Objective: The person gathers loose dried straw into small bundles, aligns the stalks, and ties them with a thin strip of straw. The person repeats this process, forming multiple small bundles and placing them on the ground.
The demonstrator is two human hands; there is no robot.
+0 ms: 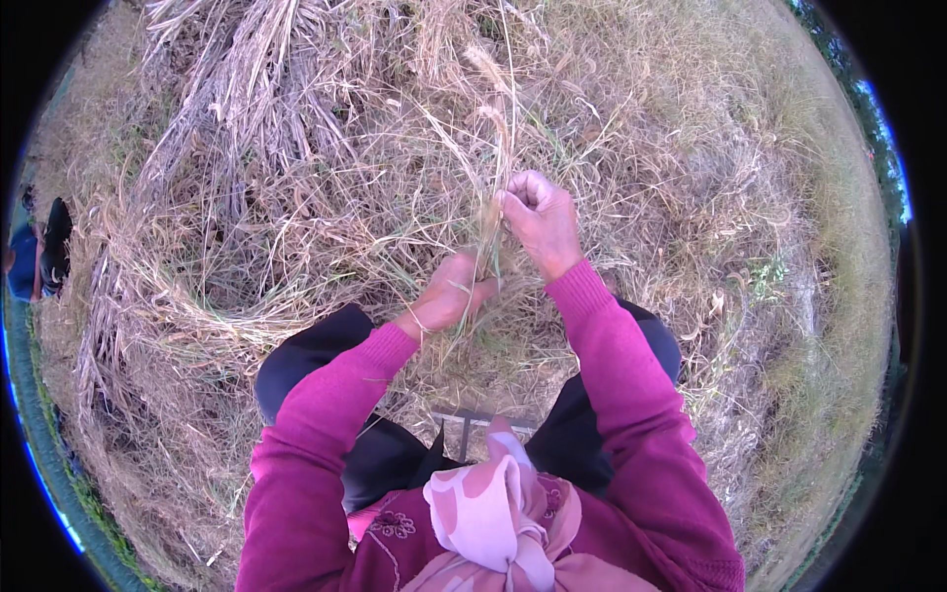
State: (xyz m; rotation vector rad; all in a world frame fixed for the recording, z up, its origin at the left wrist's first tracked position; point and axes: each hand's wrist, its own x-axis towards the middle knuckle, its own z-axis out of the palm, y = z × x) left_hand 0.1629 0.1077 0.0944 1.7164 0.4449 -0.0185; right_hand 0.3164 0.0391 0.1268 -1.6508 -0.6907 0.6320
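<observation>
A thin bunch of dry grass stalks (488, 229) with fuzzy seed heads (484, 65) stands upright between my hands. Around its lower part my left hand (453, 291) is closed, and a few green-tinged blades cross the wrist. Higher up and to the right, my right hand (538, 216) pinches the stalks between thumb and curled fingers. Both hands are in front of my bent knees, over ground covered with loose dry grass (414, 192).
A large heap of dry stalks (259, 89) lies at the upper left, with another bundle (100, 333) at the left. A person in dark clothing (41, 251) is at the far left edge. A metal frame (466, 422) shows between my legs.
</observation>
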